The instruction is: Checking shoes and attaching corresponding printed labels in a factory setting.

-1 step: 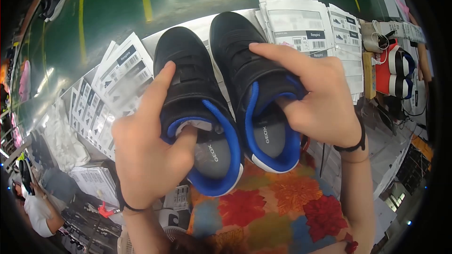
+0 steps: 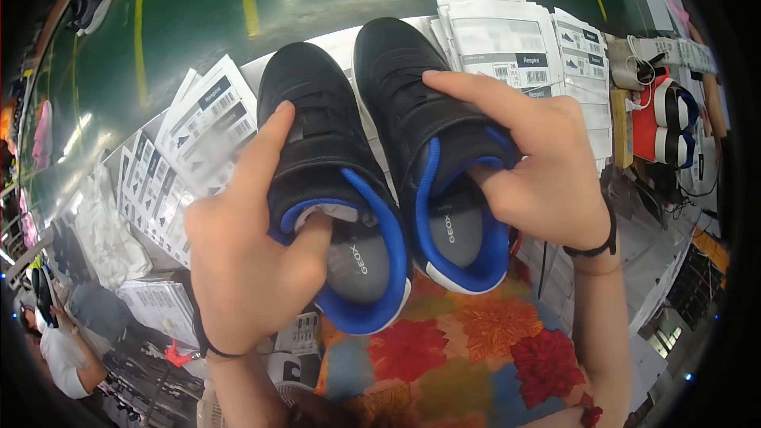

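Observation:
Two black sneakers with blue lining and grey insoles are held side by side in front of me, toes pointing away. My left hand grips the left sneaker, its thumb inside the opening and its index finger stretched along the outer side of the upper. White material, perhaps paper, shows under that shoe's tongue. Around the right sneaker my right hand is closed, thumb tucked into the opening and index finger lying over the top near the strap. The remaining fingers of both hands are hidden beneath the shoes.
Printed label sheets fan out at the left, and stacked sheets lie at the far right. Red, black and white shoes stand farther right. White crumpled material and a red-handled tool are at left. Another person is at lower left.
Almost nothing differs. Both hands and the sneakers have shifted only very slightly, with the grip unchanged.

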Motion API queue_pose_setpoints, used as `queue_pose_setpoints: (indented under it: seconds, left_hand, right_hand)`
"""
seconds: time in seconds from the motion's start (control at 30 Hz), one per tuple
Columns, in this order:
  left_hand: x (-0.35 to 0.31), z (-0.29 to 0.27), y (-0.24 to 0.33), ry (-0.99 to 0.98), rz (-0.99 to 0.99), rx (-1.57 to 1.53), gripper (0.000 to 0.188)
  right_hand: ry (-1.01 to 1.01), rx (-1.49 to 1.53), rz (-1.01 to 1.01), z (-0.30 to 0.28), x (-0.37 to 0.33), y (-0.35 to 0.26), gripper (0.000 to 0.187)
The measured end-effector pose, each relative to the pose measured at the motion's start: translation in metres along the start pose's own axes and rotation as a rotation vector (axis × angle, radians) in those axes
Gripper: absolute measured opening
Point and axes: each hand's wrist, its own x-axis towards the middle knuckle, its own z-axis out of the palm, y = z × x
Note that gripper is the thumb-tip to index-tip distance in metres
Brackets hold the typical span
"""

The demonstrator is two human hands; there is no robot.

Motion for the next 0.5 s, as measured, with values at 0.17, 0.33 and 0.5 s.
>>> queue_pose_setpoints:
  seconds: [0.17,0.33,0.5]
  left_hand:
    - [-0.014,-0.015,0.006,0.058,0.055,-0.203,0.067]
    - [-0.02,-0.002,-0.032,0.135,0.257,-0.848,0.062]
    - [0.009,0.05,-0.043,0.142,0.269,-0.731,0.06]
  right_hand:
    - [0.141,0.307,0.009,-0.001,-0.017,0.004,0.052]
    - [0.299,1.027,0.039,0.019,-0.036,0.027,0.049]
    - [0.36,0.817,0.085,0.045,-0.054,0.055,0.049]
